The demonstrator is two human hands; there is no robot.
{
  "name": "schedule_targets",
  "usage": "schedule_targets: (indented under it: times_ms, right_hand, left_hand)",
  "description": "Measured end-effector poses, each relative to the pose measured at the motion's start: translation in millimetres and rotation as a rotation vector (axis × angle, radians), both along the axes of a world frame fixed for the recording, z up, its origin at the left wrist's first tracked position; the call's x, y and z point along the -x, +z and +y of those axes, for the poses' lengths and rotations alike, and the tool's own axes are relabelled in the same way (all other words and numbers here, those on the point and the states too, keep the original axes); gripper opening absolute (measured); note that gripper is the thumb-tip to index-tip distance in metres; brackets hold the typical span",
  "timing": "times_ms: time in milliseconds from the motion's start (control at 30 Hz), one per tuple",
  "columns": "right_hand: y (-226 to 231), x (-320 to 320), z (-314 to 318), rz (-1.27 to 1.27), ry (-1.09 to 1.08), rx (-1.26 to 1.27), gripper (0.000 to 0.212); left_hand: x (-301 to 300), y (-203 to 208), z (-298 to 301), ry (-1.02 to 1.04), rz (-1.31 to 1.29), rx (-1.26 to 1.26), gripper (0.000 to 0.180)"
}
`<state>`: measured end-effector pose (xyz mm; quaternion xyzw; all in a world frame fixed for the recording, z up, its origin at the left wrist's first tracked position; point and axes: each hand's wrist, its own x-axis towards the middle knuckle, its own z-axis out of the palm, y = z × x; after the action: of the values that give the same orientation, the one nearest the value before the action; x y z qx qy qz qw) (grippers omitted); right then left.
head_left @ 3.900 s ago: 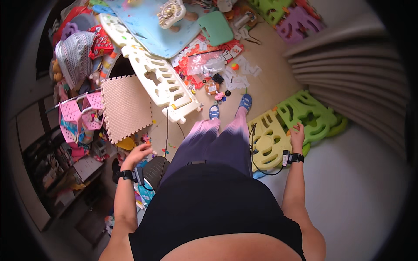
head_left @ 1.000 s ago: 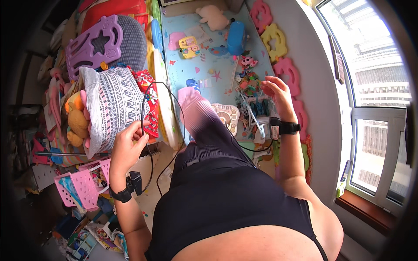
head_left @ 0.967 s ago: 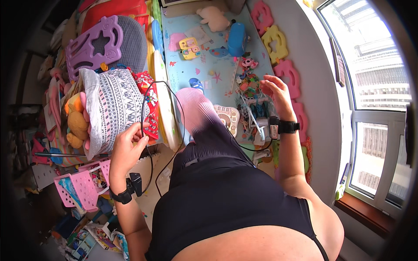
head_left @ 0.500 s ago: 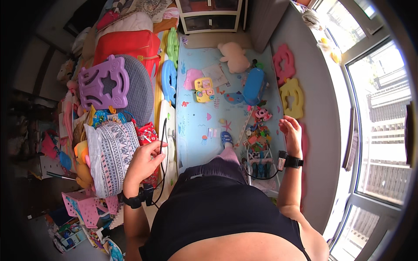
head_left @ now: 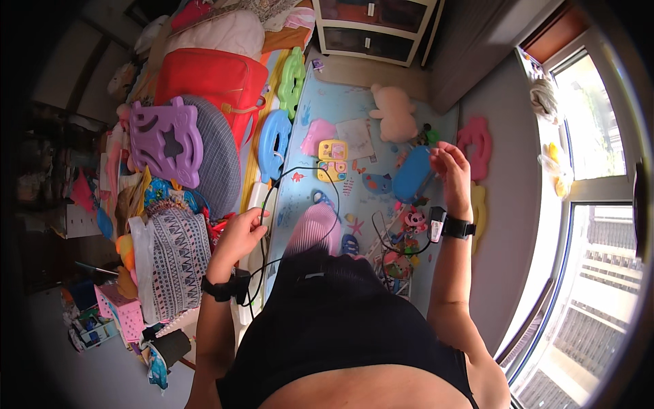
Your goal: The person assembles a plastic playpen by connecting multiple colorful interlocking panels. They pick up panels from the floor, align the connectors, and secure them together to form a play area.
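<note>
Standing on the mat (head_left: 334,95), seemingly between actions, the person holds left hand (head_left: 238,235) near cable (head_left: 303,168) and right hand (head_left: 451,174) near box (head_left: 411,176), apart, apparently empty; grasping would require reaching.

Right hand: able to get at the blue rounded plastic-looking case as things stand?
Probably not without bending: the blue case is down on the pale blue patterned floor mat, well below the right hand. Its top looks uncovered, so height seems the main obstacle.
</note>
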<state>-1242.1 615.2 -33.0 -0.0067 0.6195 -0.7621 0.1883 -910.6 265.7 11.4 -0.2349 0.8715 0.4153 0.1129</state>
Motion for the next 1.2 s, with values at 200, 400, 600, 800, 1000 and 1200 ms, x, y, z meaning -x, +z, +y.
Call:
schedule_targets:
  times_ms: [200, 400, 600, 800, 1000, 1200]
  right_hand:
    - [19, 75, -57, 0.018, 0.039, -0.098, 0.023]
    - [22, 158, -124, 0.056, 0.183, -0.285, 0.025]
    - [-5, 214, -268, 0.199, 0.627, -0.436, 0.024]
    - [-96, 203, -438, 0.456, 1.358, -0.309, 0.023]
    - [-178, 93, -535, 0.748, 1.841, -0.312, 0.024]
    - [-239, -40, -538, 1.198, 2.044, -0.027, 0.028]
  left_hand:
    - [55, -118, -85, 0.16, -0.032, -0.147, 0.028]
    - [79, -192, -118, 0.319, -0.178, -0.239, 0.037]
    - [43, -199, -94, 0.494, -0.232, 0.015, 0.065]
    - [-58, -213, 78, 0.78, -0.548, -0.104, 0.068]
    - [-40, -180, 283, 0.829, -0.925, -0.631, 0.056]
    - [-7, -237, 247, 1.477, -0.479, -0.116, 0.024]
